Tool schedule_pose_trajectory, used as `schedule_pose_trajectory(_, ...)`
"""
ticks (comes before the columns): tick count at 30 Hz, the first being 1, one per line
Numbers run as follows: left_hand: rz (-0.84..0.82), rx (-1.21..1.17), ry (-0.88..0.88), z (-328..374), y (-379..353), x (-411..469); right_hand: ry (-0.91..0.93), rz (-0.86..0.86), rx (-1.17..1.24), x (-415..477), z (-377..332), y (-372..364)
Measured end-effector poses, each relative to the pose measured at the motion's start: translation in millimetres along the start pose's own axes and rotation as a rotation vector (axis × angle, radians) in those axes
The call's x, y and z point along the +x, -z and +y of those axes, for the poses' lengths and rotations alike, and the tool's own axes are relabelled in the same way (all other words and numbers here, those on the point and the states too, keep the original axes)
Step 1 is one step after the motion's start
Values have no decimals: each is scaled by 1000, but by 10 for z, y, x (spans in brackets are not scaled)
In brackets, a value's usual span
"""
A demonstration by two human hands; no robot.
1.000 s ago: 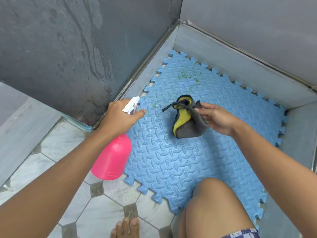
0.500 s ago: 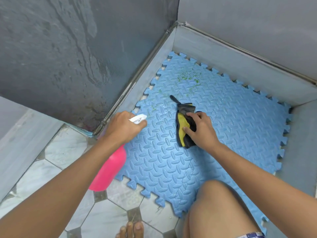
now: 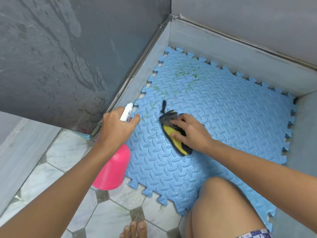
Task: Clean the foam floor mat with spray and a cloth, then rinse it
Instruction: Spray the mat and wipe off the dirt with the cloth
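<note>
Your left hand (image 3: 116,127) is curled round the neck of the pink spray bottle (image 3: 113,169). One finger reaches out by the white sprayer on top. You hold the bottle up over the near-left edge of the mat. I cannot tell if you are squeezing it.

Your right hand (image 3: 192,133) lies on the yellow and grey cloth (image 3: 179,146). The fingers are laid flat on top and press it down on the blue foam mat (image 3: 231,121). The mat lies on the floor in the corner, close to the grey walls.

I think you are in the wiping part of the job, not far in. Green marks (image 3: 187,71) show on the far part of the mat, well past the cloth. A few fainter green streaks sit just left of the cloth. Those spots need a wipe, and maybe more spray first. I see no running water or bucket, so the rinse looks not yet done.

I can read no words anywhere. The pink bottle shows no label or brand, and the cloth and mat have no writing.
</note>
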State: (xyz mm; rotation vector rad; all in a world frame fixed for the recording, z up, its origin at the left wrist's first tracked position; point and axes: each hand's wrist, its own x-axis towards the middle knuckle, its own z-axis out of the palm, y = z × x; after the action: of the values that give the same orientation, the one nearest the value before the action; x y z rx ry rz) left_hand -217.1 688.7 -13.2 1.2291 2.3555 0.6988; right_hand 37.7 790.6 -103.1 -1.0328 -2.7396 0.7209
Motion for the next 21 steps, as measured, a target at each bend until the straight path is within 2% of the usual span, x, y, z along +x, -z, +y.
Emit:
schedule_pose_trajectory(4,36,-19,-44,-32,37,-38,472,-120,-29,27,-392,-410)
schedule_pose_trajectory(7,50,-15,-50,-47,18,-21,695,-66,-69,364,-473,-519)
schedule_pose_trajectory(8,47,-14,-49,-51,17,-10,698,-28,-106,577,-429,-503)
schedule_pose_trajectory(10,34,-45,-40,-85,23,9,552,109,-164,1085,-257,-415)
schedule_pose_trajectory(12,16,-110,-22,-121,34,20,227,276,-190,1578,-13,-227)
schedule_pose_trajectory(14,12,-141,-26,-148,38,21,-119,322,-146,1856,149,-58)
schedule_pose_trajectory(16,17,-138,-42,-161,28,24,-307,368,-107,1933,107,-50)
schedule_pose_trajectory(18,16,-118,-50,-178,8,34,-242,408,-123,1828,-106,-185)
schedule_pose_trajectory(21,24,-93,-55,-138,1,48,98,308,-52,1326,-438,-494)
